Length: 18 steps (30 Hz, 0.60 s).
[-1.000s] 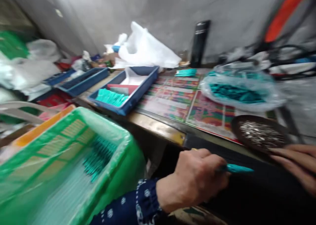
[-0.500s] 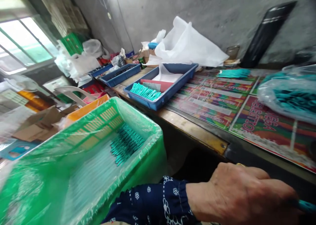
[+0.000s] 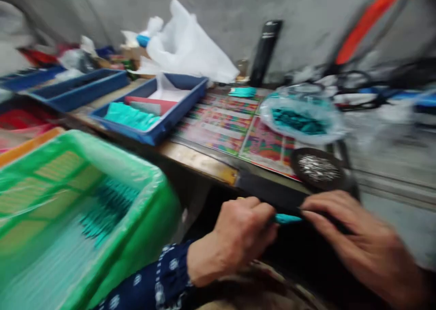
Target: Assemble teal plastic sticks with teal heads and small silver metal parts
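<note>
Here, the left hand [image 3: 238, 242] pinches a teal plastic piece [image 3: 288, 218] lying crosswise, its tip just beside the curled right hand [image 3: 361, 237], whose hold the blur hides.

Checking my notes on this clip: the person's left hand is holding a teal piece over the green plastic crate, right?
Not quite: the left hand holds the teal piece to the right of the green plastic crate, not over it. The piece is beside the right hand, near the table's dark front edge. The head view shows this.
</note>
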Each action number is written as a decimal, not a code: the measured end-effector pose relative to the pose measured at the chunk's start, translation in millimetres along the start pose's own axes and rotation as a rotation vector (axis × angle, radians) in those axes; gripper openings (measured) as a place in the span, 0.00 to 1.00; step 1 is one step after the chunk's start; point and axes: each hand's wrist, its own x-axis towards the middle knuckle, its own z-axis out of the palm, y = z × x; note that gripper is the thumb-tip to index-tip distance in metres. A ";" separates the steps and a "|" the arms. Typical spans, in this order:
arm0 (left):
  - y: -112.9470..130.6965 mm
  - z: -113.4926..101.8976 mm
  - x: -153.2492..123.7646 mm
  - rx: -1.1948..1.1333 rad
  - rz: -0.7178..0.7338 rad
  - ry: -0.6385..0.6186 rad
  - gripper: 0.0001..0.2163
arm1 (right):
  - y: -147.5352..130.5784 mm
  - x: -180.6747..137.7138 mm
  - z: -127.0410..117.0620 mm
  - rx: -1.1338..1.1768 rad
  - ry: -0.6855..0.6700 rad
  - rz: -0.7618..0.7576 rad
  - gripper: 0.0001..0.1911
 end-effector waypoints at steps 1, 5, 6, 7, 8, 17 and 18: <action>-0.3 -0.3 -0.9 -0.008 -0.002 0.021 0.02 | -6.2 -0.6 -1.1 0.034 -0.023 0.001 0.08; -2.3 1.2 -3.3 -0.043 0.048 0.057 0.05 | -25.7 3.0 4.9 0.111 -0.077 0.054 0.07; -2.1 1.4 -3.6 -0.035 0.067 0.059 0.05 | -28.0 3.2 6.2 0.126 -0.076 0.061 0.07; -1.6 1.4 -3.7 -0.020 0.089 0.065 0.05 | -29.3 2.7 6.8 0.139 -0.076 0.061 0.06; -0.9 1.5 -3.7 0.001 0.111 0.072 0.05 | -29.7 1.6 6.9 0.148 -0.077 0.059 0.06; 4.0 5.4 -2.0 0.169 0.236 0.134 0.09 | -27.9 -4.4 4.4 -0.006 -0.124 -0.053 0.09; 4.5 5.7 -2.0 0.180 0.246 0.137 0.10 | -28.9 -3.8 4.1 -0.030 -0.125 -0.065 0.10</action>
